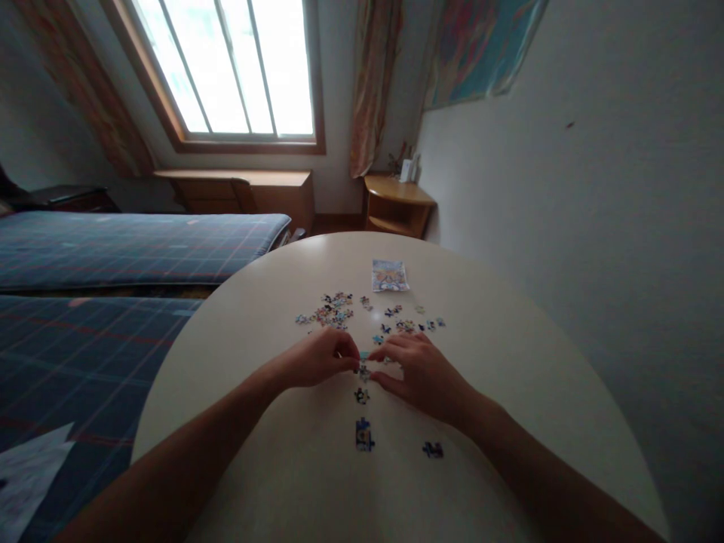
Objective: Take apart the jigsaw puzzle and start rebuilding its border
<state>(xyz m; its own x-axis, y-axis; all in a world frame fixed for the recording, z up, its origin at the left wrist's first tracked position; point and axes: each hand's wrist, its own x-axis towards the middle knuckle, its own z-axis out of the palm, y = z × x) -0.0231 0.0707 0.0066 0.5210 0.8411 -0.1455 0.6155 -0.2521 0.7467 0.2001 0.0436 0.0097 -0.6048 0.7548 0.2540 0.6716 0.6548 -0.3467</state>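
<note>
My left hand [320,360] and my right hand [421,371] meet at the middle of a round white table [509,362]. Both pinch small jigsaw pieces [363,367] between their fingertips, pressing them together on the tabletop. Just below the hands lie a single loose piece [362,395], a joined blue cluster [364,435] and another dark piece [433,450]. Beyond the hands a scatter of loose pieces [333,311] spreads across the table, with more [407,324] to the right.
A small picture card [390,275] lies at the far side of the table. Two beds with blue plaid covers [113,249] stand to the left. A wooden corner shelf [399,204] and a window [237,68] are behind; a wall runs along the right.
</note>
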